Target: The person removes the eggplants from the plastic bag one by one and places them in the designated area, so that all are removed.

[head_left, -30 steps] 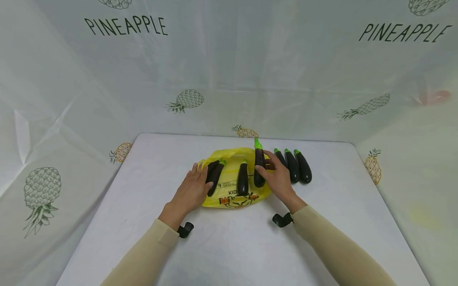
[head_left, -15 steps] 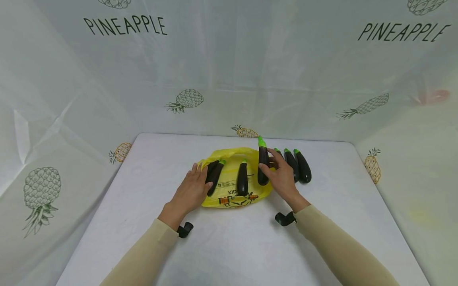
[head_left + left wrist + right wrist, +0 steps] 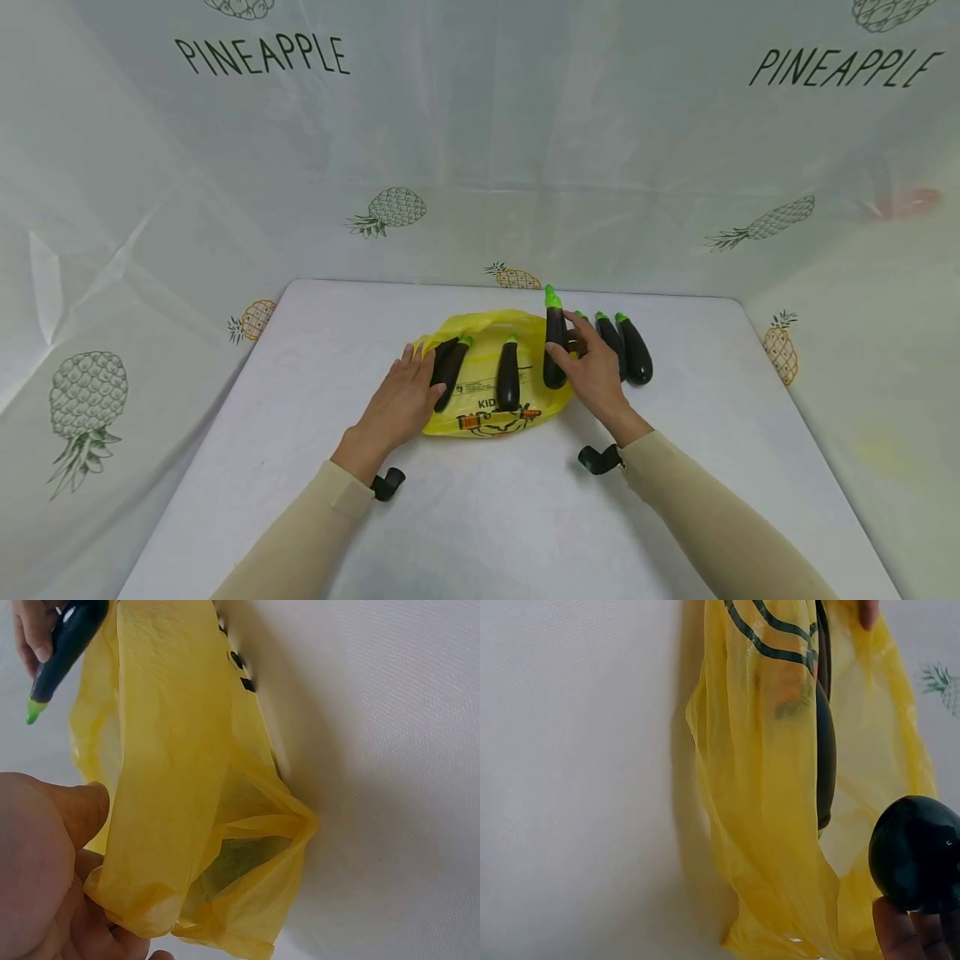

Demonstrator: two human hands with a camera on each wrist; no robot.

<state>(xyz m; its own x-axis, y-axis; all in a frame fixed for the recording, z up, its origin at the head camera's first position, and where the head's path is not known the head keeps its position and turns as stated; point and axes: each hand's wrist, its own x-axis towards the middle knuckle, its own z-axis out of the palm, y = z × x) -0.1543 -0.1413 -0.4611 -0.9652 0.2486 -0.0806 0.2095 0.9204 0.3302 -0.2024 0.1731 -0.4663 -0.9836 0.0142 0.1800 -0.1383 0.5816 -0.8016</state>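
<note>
A yellow plastic bag [image 3: 480, 367] lies with its mouth spread on the table. Inside it, a middle eggplant [image 3: 507, 375] is apart from two eggplants [image 3: 453, 373] at the left side. My left hand [image 3: 401, 400] holds the bag's left edge; in the left wrist view its thumb [image 3: 86, 814] lies against the yellow plastic. My right hand [image 3: 596, 375] grips another eggplant [image 3: 554, 346], green stem end pointing away, over the bag's right rim. The right wrist view shows that eggplant's round dark end [image 3: 915, 855] above my fingers [image 3: 900, 930].
Beyond my right hand, three eggplants lie side by side on the table, the outermost eggplant [image 3: 635, 350] fully visible. The white table [image 3: 480, 517] ends against a hanging sheet [image 3: 480, 150] printed with pineapples at the back and sides.
My right hand has moved a little to the right with the gripped eggplant, from over the bag's inside to its right rim. My left hand and the bag have stayed nearly still.
</note>
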